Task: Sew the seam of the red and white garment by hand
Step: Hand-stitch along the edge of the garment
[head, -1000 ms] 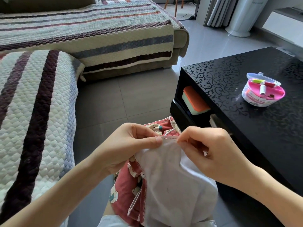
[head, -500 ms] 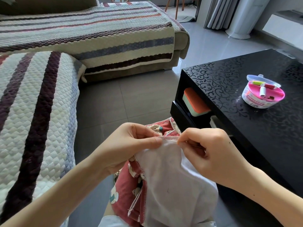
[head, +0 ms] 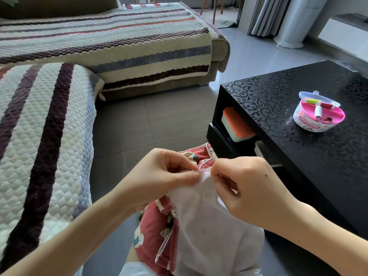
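While both hands pinch its top edge, the garment (head: 209, 226) hangs over the lap.
Seam (head: 205, 171) runs left-right between them. Left hand (head: 159, 176) grips the fold; right hand (head: 245, 188) fingers (head: 216, 169) pinch the seam's right end, nearer the stitch. Needle too fine to confirm.

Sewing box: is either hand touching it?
No: left hand and right hand pinch the garment; the sewing box sits on the table.

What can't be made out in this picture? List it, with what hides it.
Head view throughout:
- Needle: only a thin sliver shows; the right hand hides the rest.
- Thread: too fine to see.
- Stitches done: covered by the left hand and the right hand.
- Garment: lower part cut off by the bottom edge.
- Sewing box: label too small to read.
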The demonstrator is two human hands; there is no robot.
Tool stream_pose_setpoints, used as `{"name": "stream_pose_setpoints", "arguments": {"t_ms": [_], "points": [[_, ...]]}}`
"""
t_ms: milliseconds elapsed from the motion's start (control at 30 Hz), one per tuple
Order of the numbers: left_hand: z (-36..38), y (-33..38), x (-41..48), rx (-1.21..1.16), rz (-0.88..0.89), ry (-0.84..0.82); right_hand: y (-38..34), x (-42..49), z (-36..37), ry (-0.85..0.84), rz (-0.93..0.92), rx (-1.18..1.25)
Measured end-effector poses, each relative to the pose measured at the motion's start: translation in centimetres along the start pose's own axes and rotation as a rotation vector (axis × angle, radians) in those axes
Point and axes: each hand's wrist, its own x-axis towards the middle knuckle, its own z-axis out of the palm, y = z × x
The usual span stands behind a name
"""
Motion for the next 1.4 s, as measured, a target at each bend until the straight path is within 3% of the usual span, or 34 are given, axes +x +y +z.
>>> {"name": "stream_pose_setpoints", "arguments": {"t_ms": [167,633,1067,1300,1400], "points": [[0.1,0.0,-0.1,0.012,0.006,-0.011,-0.1,0.2,0.0,-0.012,0.002,0.013],[-0.4,0.0,0.0,-0.013,-0.066,-0.031,1.0,-0.2,-0.3,-0.063,0.124,0.387],[-0.9,-0.2,0.3,-0.116,-0.063,-0.196,2.5,0.6,0.4,-0.215,0.461,1.144],[-0.3,-0.5,0.6,-0.174,-0.065,-0.192,2.0,0.9,1.6,-0.262,0.465,1.286],[-0.5,-0.6,0.7,-0.184,-0.071,-0.163,2.3,0.5,1.9,-0.243,0.456,1.236]]}}
